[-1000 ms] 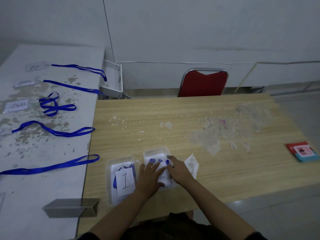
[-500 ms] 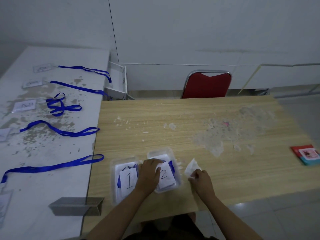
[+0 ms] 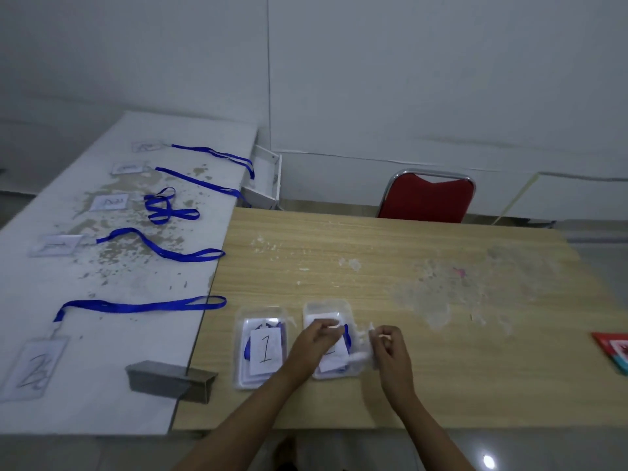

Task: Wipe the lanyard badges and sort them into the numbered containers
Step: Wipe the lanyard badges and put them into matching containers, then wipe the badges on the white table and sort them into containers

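Two clear containers stand near the wooden table's front edge. Container 1 (image 3: 242, 322) holds a paper marked 1 and a blue lanyard. Container 2 (image 3: 327, 306) holds a badge and a blue strap, partly hidden by my left hand (image 3: 314, 339). That hand hovers over container 2 with curled fingers and pinches something white at its fingertips, apparently one end of the white wipe (image 3: 363, 348). My right hand (image 3: 389, 346), just right of container 2, pinches the wipe's other end. Several badges with blue lanyards (image 3: 142, 305) lie on the white table (image 3: 102, 409); the nearest badge (image 3: 34, 365) reads 2.
A grey metal angle piece (image 3: 170, 380) lies at the seam between the two tables. A red chair (image 3: 428, 198) stands behind the wooden table (image 3: 441, 385). A red and teal box (image 3: 613, 355) sits at the right edge. Worn patches mark both tabletops.
My right hand left container 2, picked up the wipe beside it and raised it. My left hand lifted off the badge in container 2 and curled its fingers toward the wipe.
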Tool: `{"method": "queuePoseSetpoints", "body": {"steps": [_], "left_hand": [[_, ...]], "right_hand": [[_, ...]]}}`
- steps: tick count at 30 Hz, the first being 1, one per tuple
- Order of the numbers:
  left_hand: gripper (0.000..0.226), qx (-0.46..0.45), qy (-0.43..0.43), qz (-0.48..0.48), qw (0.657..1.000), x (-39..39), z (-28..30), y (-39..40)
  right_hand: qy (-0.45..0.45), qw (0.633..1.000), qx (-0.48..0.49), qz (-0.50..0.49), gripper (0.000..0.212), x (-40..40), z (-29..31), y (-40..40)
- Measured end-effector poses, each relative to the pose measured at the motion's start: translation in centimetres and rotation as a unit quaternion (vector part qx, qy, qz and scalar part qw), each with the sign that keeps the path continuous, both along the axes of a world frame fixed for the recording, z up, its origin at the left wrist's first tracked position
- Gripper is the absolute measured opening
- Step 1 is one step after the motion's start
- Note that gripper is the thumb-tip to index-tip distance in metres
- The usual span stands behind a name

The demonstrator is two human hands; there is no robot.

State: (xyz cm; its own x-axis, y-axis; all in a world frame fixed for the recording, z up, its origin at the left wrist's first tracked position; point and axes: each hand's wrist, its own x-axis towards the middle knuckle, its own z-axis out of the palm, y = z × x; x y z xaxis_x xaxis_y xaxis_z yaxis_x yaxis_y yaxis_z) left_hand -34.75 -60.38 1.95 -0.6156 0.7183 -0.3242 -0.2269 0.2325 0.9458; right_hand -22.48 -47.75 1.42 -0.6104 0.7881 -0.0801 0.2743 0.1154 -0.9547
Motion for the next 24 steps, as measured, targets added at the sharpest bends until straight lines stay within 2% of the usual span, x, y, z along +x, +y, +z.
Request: {"method": "queuePoseSetpoints", "body": {"steps": [2, 4, 7, 10, 12, 17, 21, 24], "left_hand": [[0.029, -0.003, -0.088, -0.012, 0.996, 1.1, 0.5, -1.0], [0.036, 0.016, -0.138, 0.009, 0.99, 2.5, 0.6, -3.1], [0.046, 0.032, -0.176, 0.049, 0.983, 5.3, 0.0, -7.5], [0.05, 0.017, -0.192, 0.069, 0.979, 8.2, -0.9, -12.3], [0.054, 0.009, -0.218, 0.115, 0.969, 9.8, -1.5, -15.4], [0.04, 0.087, -0.247, 0.239, 0.935, 12.1, -1.3, -22.8], [0.046, 0.104, -0.215, 0.338, 0.91, 11.9, -1.1, -27.8], [0.039, 0.11, -0.191, 0.396, 0.891, 10.8, -1.1, -31.4]], "right_hand": [[0.019, 0.999, -0.026, 0.041, 0.005, -0.1, 0.7, -1.8], [0.022, 0.994, -0.066, 0.08, 0.008, 0.4, 1.5, -3.8], [-0.001, 0.984, -0.098, 0.149, 0.01, 1.5, 1.9, -7.1], [-0.016, 0.97, -0.138, 0.201, 0.011, 2.8, 1.6, -11.0], [-0.032, 0.958, -0.176, 0.225, 0.015, 3.7, 1.5, -13.6], [-0.06, 0.926, -0.213, 0.305, 0.017, 4.7, 2.3, -19.0], [-0.116, 0.875, -0.218, 0.417, 0.031, 4.1, 3.2, -22.5], [-0.118, 0.868, -0.205, 0.437, 0.034, 2.5, 3.5, -25.3]]}}
